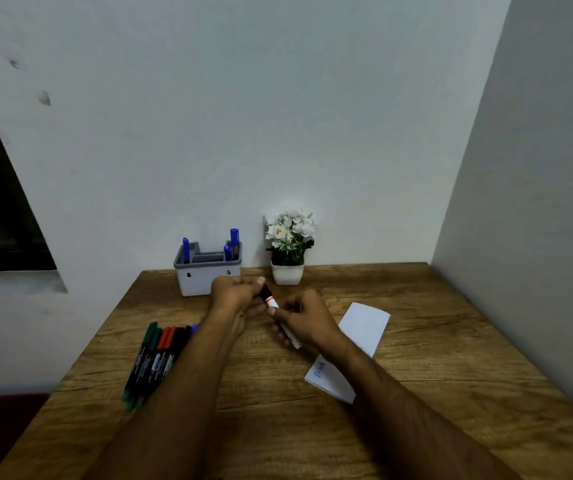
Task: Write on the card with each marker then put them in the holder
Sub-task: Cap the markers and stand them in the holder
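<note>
step: uncapping marker (283, 320) | right hand (307, 320) fingers clamp barrel, left hand (236, 292) fingers pinch cap | tip: pull straight apart, card (364, 323) just right of fingers

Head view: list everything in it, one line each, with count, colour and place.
Table: one, brown wood grain, fills the lower frame against the walls.
Holder: one, grey and white, at the table's back edge, left of centre.
Blue markers: three, standing in the holder.
Potted plant: one, white flowers in a white pot, right of the holder.
Loose markers: a bunch with green, red, black and purple caps, exact count unclear, lying on the table's left side.
Card: one, white, folded, blue writing at its near end, right of centre.
White marker: one, orange band, dark cap, held between both hands.
Left hand: grips the cap end.
Right hand: grips the barrel.
</note>
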`<state>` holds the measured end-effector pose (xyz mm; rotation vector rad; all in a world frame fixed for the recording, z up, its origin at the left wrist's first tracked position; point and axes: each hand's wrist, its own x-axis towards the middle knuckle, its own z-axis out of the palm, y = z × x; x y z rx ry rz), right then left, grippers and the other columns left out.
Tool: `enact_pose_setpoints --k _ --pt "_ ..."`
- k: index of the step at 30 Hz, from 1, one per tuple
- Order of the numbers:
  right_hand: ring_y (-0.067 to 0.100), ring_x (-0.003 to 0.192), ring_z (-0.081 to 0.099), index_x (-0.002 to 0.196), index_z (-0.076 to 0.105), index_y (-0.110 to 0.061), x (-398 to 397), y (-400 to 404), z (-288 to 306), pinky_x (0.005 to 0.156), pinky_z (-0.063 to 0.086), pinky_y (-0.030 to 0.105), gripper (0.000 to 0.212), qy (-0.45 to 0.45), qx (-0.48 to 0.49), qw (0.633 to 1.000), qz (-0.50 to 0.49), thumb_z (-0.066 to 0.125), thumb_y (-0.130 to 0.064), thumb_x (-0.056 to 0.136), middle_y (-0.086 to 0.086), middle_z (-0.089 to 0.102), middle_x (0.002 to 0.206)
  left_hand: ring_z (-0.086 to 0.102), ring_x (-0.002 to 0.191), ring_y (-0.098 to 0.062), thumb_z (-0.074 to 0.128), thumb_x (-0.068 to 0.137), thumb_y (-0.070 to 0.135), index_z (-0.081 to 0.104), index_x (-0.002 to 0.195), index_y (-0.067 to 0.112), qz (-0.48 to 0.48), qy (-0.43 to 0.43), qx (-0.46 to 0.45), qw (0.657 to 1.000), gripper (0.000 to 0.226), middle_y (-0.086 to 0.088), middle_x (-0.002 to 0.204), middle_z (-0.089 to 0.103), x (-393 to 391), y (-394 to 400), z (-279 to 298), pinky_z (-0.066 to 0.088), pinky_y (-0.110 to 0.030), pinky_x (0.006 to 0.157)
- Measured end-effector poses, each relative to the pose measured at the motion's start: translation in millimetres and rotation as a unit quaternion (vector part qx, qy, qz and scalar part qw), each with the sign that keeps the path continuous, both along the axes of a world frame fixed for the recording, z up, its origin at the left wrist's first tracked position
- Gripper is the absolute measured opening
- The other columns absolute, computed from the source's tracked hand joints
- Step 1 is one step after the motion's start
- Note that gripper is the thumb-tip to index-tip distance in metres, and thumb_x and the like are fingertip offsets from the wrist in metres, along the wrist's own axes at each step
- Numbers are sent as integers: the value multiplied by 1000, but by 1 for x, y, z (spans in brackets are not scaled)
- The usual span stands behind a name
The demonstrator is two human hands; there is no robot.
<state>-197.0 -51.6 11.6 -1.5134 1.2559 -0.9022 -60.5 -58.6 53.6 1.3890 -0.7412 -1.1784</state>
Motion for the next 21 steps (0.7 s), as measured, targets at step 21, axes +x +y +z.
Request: enact_pose_setpoints --k 21 --pt "6 43 51 80 72 -4 -43 6 16 43 37 17 35 -29 52 998 -34 53 -16 107 2 62 59 57 60 -24 45 94 -12 61 64 2 66 188 1 980 37 -8 52 63 -59 -12 -24 50 -34 60"
